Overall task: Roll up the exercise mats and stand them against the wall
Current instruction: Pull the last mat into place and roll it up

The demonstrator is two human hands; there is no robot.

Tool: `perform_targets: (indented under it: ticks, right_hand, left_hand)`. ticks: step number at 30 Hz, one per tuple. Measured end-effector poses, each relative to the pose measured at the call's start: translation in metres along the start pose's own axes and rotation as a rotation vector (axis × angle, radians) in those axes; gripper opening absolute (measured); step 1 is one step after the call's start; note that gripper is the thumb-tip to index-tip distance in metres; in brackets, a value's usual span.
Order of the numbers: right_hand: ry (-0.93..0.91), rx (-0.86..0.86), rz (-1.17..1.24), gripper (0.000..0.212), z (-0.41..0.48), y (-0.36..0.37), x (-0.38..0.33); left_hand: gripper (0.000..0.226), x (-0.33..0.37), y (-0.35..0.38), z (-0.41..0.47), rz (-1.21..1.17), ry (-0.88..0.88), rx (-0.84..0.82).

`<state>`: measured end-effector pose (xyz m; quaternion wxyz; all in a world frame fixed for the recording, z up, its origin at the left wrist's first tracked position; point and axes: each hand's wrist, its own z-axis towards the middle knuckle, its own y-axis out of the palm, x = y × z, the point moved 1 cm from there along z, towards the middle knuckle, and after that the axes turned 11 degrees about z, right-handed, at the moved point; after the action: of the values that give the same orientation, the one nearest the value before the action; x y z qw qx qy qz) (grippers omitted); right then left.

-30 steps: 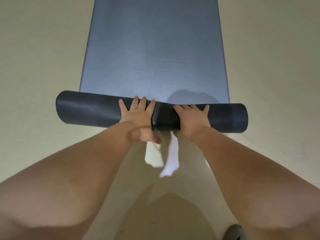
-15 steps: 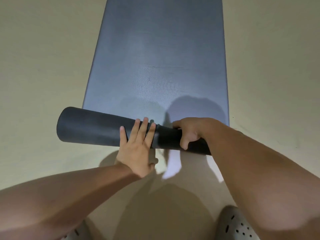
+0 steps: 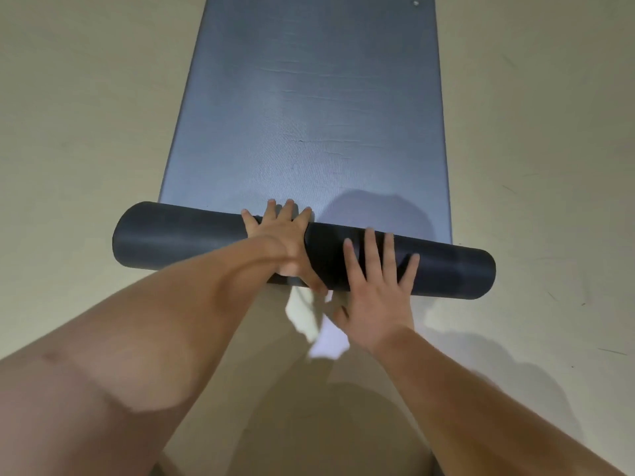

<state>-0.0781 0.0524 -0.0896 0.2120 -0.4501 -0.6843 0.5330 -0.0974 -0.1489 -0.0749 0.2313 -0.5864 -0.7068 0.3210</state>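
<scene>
A blue-grey exercise mat (image 3: 316, 108) lies flat on the floor and stretches away from me. Its near end is wound into a dark roll (image 3: 185, 240) that lies across the view, slightly slanted. My left hand (image 3: 280, 235) lies over the top of the roll near its middle, fingers straight and reaching to the far side, thumb down the near side. My right hand (image 3: 374, 286) lies flat on the roll's near side just to the right, fingers spread and straight.
Pale beige floor (image 3: 86, 132) surrounds the mat on both sides. A bright patch of light (image 3: 326, 341) falls on the floor just below my hands. My shadow darkens the floor near the bottom of the view.
The roll has moved forward along the mat. My left hand has shifted from the near side up over the top. My right hand has left its curled grip and now lies flat with spread fingers.
</scene>
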Motion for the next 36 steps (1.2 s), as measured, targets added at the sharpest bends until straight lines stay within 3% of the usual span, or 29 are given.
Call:
perform_targets:
  ticks: [4, 7, 10, 12, 16, 20, 25, 32, 36]
  right_hand:
    - [0.047, -0.120, -0.034, 0.130, 0.012, 0.010, 0.011]
    - [0.033, -0.126, -0.008, 0.142, 0.036, 0.005, 0.018]
    - [0.011, -0.149, 0.055, 0.146, 0.067, -0.009, 0.029]
    - [-0.009, -0.197, 0.097, 0.146, 0.088, -0.023, 0.034]
    - [-0.006, -0.260, 0.138, 0.137, 0.113, -0.040, 0.036]
    - [0.027, -0.182, 0.063, 0.135, 0.097, -0.035, 0.031]
    - [0.025, -0.079, -0.023, 0.104, 0.100, -0.035, 0.036]
    - [-0.041, -0.236, -0.045, 0.088, 0.111, -0.058, 0.032]
    - [-0.133, -0.466, 0.008, 0.081, 0.084, -0.069, 0.012]
  left_hand:
    - [0.157, -0.007, -0.007, 0.008, -0.050, 0.070, 0.029]
    - [0.146, -0.020, -0.001, 0.000, -0.153, 0.186, 0.225]
    - [0.136, -0.027, 0.030, -0.021, 0.047, 0.208, 0.394]
    - [0.138, -0.026, 0.048, -0.028, 0.167, 0.160, 0.383]
    - [0.152, -0.023, 0.045, -0.009, 0.195, 0.083, 0.299]
    - [0.158, -0.027, 0.032, 0.010, 0.204, 0.078, 0.259]
    - [0.158, -0.031, 0.008, 0.021, 0.183, 0.094, 0.211]
    - [0.154, -0.027, -0.003, 0.004, -0.030, 0.059, 0.186]
    - [0.150, -0.025, 0.020, -0.034, 0.006, 0.030, 0.163]
